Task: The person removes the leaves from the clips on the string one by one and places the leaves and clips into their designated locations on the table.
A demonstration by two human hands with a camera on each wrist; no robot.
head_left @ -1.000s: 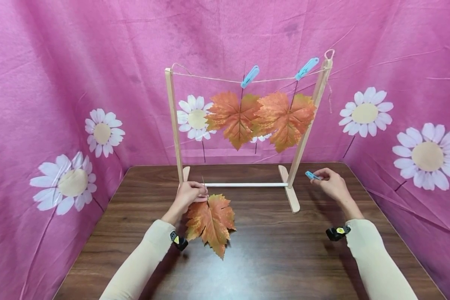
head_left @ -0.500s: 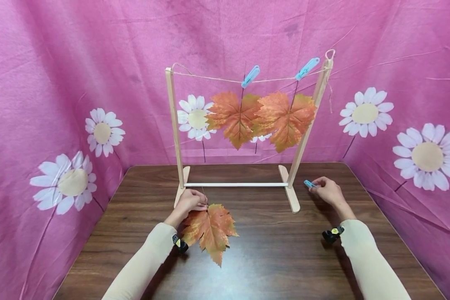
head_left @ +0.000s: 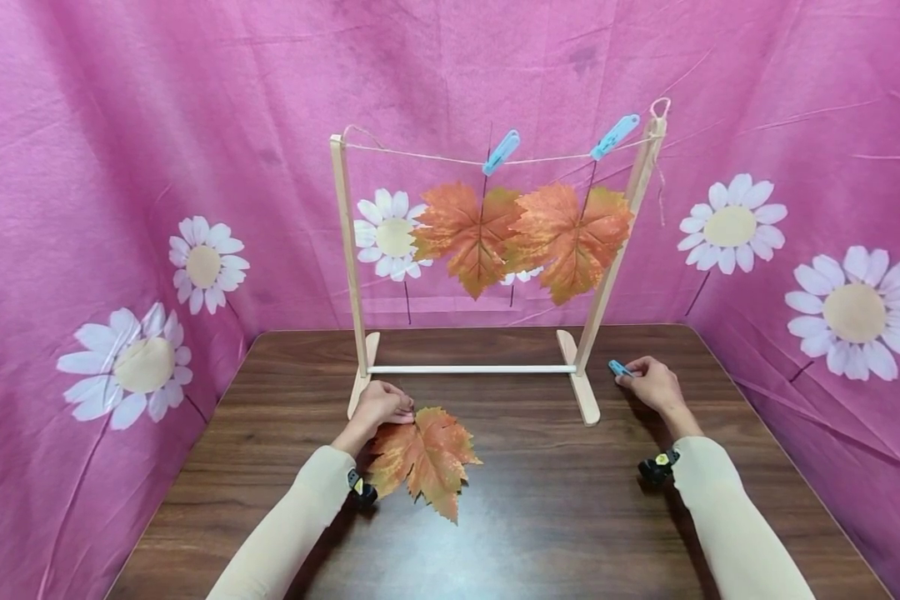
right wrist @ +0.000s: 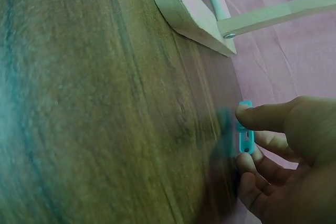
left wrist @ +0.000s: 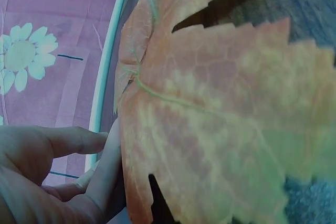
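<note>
My left hand (head_left: 381, 407) pinches an orange maple leaf (head_left: 431, 458) near its stem, low over the table in front of the frame's left foot. In the left wrist view the leaf (left wrist: 210, 108) fills much of the picture beside my fingers. My right hand (head_left: 654, 385) holds a blue clothespin (head_left: 619, 369) between thumb and fingers, right of the frame; the right wrist view shows this clothespin (right wrist: 246, 141) too. Two more leaves, one (head_left: 474, 233) left and one (head_left: 570, 237) right, hang from the string (head_left: 412, 155) under blue clothespins (head_left: 502, 152).
A wooden frame (head_left: 351, 258) stands at the back of the table (head_left: 540, 517), with a white bar (head_left: 472, 369) across its bottom and feet (head_left: 585, 400) reaching forward. Pink cloth (head_left: 450, 67) with printed daisies surrounds the table on its back and sides.
My left hand has come down and slightly nearer with its leaf, whose tip has swung right. My right hand has shifted slightly left and lower, still holding the clothespin.
</note>
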